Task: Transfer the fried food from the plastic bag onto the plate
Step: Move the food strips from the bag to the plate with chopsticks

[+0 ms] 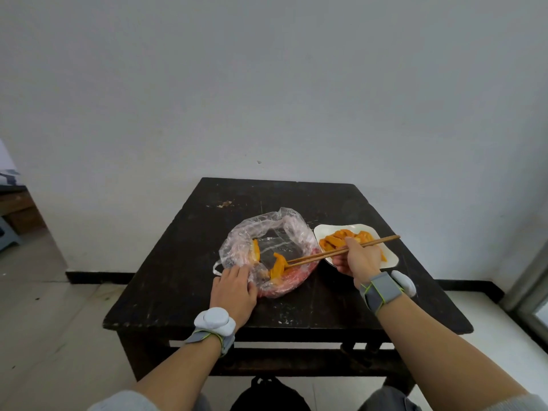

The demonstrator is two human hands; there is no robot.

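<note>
A dark, worn worktop (184, 271) stands against a pale wall, carrying everything in play. On it lies a clear plastic bag (268, 232), opened wide over something reddish, with a white plate (391, 259) just beside it to the right. The plate already bears a heap of orange fried strips (335, 241). The left hand (234, 289) presses flat on the bag's near edge, pinning it down without clutching anything. The right hand (357, 259) is closed around a pair of chopsticks (314, 256) whose tips pinch a fried piece (278, 265) inside the bag; another piece (255, 250) sits by the bag's left wall. The step in hand looks like picking up this piece. Next it calls for a steady lift and a carry rightward to the plate, keeping the pinch firm so nothing slips.
</note>
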